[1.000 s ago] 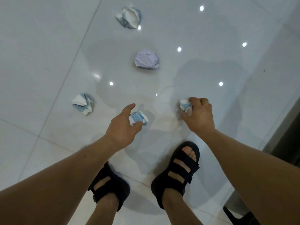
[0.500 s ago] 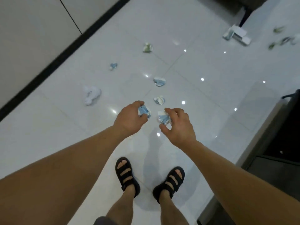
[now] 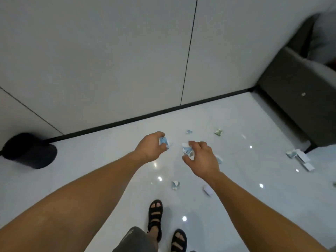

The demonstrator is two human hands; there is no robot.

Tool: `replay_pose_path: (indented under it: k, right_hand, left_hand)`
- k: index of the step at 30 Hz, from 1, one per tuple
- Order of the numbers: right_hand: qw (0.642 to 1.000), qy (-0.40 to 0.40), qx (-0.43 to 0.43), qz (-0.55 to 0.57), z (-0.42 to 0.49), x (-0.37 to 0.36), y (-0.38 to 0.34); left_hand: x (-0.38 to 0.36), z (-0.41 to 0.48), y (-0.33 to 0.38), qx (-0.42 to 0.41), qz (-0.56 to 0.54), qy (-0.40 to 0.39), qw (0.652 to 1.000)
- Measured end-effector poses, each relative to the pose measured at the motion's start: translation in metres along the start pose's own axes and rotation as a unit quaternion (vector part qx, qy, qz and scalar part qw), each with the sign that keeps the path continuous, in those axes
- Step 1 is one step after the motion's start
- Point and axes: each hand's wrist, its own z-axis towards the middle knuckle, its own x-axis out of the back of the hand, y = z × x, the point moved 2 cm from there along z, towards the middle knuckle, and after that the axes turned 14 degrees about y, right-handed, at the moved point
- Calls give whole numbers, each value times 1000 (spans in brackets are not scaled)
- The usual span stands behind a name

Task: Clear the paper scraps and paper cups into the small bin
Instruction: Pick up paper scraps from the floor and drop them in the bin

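Our left hand [image 3: 151, 149] grips a scrap [image 3: 164, 142], our right hand [image 3: 201, 159] pinches a second scrap [image 3: 187, 150], both held clear of the floor [image 3: 101, 160], likely because the bin [image 3: 29, 151] stands well left by the wall [image 3: 109, 60]

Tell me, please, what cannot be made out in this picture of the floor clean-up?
Bin, head view: motion blur; its opening and contents do not show.
Left wad in the left hand, right wad in the right hand: fingers cover much; paper or cup unclear.
Floor scrap behind the right hand: mostly hidden by it.
Greenish bit: cut off by the right edge.
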Motion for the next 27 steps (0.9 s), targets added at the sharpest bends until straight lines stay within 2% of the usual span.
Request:
replay_pose_path:
  k: [5,13,22,27]
  right_hand:
    - [993,-34,109,-33,-11,7,-85]
    - [965,-66,249,-53,-47,-18,-241]
    - [937,-104,332,-23,-100,-102,-476]
    - [920,-133,369,-20,-117,-147,-570]
  left_hand:
    - [69,-57,-43,59,-28,80,995]
    - [177,-138,-159,157,-92,185,966]
    - [320,-209,-341,232,-100,272,929]
    - [384,-222,-417,256,-94,304,913]
